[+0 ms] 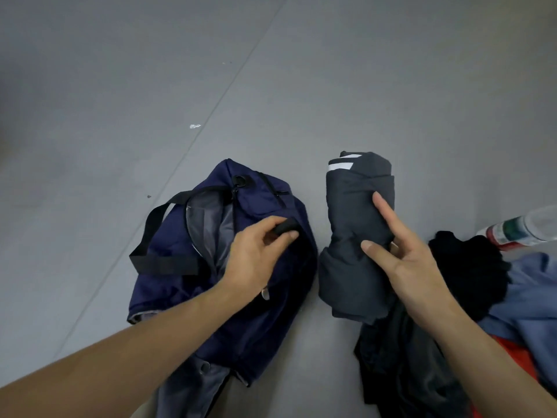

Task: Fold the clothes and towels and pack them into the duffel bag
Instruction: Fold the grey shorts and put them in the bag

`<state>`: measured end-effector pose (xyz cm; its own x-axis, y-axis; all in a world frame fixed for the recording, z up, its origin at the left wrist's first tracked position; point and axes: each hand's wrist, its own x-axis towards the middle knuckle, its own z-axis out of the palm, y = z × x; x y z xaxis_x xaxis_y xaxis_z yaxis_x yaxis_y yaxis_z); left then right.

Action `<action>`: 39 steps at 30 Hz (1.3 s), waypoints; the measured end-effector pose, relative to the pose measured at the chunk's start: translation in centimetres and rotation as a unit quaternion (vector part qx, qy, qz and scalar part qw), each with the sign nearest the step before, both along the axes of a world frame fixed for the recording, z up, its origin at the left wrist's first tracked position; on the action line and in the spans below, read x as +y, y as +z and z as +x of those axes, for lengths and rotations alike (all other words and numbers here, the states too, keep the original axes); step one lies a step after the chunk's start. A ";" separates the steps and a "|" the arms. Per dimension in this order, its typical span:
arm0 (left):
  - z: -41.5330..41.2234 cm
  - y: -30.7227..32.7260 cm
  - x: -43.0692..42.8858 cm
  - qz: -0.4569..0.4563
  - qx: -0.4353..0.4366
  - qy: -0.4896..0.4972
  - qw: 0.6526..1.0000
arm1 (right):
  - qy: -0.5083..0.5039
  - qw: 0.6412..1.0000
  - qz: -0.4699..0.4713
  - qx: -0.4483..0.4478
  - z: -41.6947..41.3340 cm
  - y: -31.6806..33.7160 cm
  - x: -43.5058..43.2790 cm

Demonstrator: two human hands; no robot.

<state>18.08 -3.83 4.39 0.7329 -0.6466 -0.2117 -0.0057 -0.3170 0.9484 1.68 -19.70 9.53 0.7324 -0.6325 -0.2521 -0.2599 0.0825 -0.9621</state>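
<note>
While the left hand (pixel 256 257) is pinching the duffel bag strap (pixel 284 228), the right hand (pixel 404 260) is gripping rolled grey clothes (pixel 351 270) just beside it.

Soft, even light is falling on a grey floor (pixel 120 86), a thin seam (pixel 212 111) running diagonally from top centre to lower left, a white scuff (pixel 195 126) sitting just beside it.

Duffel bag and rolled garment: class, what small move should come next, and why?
Probably lift the pinched handle with the left hand to widen the mouth of the duffel bag: it gapes only narrowly, and the right hand holds the rolled garment beside it.
</note>
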 end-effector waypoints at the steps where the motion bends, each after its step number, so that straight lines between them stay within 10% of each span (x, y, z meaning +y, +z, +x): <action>1: -1.0 -0.4 -1.0 -0.013 0.065 -0.019 0.998 | -0.005 1.000 -0.005 -0.005 -0.7 0.6 -0.6; 3: -2.5 -1.4 -2.0 0.001 0.174 -0.101 0.980 | -0.015 1.000 -0.006 -0.021 -1.7 1.5 -1.3; 6: -3.0 -3.2 -0.9 0.086 0.041 -0.253 0.963 | -0.030 0.998 0.028 -0.041 -1.7 1.5 -0.9; 9: -0.3 -4.0 1.9 0.107 -0.162 -0.142 0.971 | 0.011 0.998 0.046 -0.028 0.3 -0.7 1.5; 12: 4.4 -5.9 5.8 0.244 -0.355 -0.033 0.902 | 0.080 0.996 0.034 -0.004 3.6 -3.8 5.0; 16: 9.2 -8.5 10.4 0.406 -0.283 0.013 0.869 | 0.135 0.989 0.049 0.022 8.0 -7.0 9.3; 21: 9.3 -7.1 11.2 0.272 -0.248 0.019 0.930 | 0.133 0.987 0.069 0.055 12.5 -9.5 12.2; 26: 10.3 -3.3 12.5 0.194 -0.399 0.023 0.896 | 0.113 0.988 0.070 0.083 14.8 -10.9 13.5; 39: 13.9 -1.4 15.7 0.180 -0.358 -0.026 0.916 | 0.187 0.964 0.011 0.187 22.6 -15.8 16.6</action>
